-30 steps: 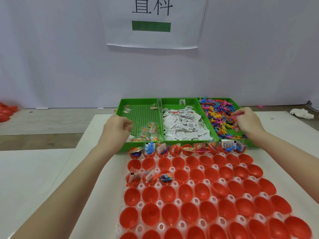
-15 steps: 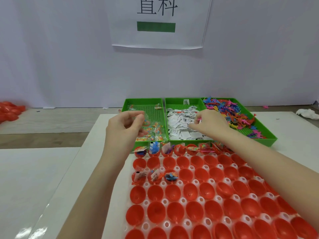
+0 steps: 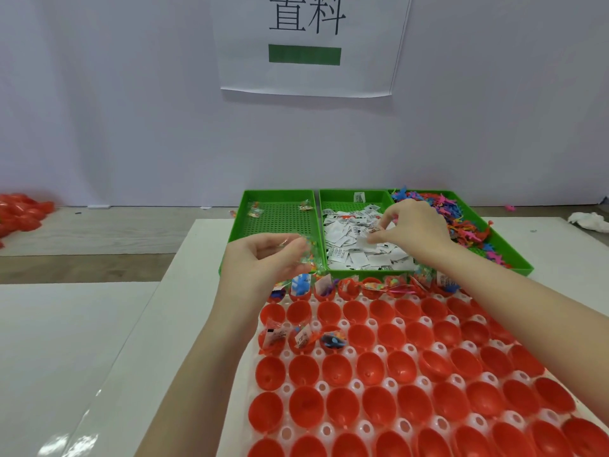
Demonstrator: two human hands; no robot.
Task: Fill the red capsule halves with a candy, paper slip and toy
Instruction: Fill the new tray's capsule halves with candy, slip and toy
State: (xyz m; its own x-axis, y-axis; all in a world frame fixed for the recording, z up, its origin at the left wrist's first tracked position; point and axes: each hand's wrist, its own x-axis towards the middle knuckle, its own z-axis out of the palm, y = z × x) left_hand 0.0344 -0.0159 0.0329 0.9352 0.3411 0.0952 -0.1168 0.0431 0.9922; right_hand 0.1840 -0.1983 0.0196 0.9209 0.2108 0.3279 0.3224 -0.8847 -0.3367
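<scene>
Pinched in the curled fingers of the left hand (image 3: 263, 258) is a clear-wrapped candy (image 3: 306, 255), held just above the near edge of the left green tray (image 3: 280, 222). Right of that tray, the right hand (image 3: 412, 229) reaches into the middle tray (image 3: 336, 196), fingertips closing on one paper slip (image 3: 364, 240) in the white pile. Farther right lies the toy tray (image 3: 514, 255). Nearer than the left green tray, red capsule halves (image 3: 395, 367) sit in a white holder (image 3: 382, 349); most of the row nearest the trays and three more halves at the left hold items.
</scene>
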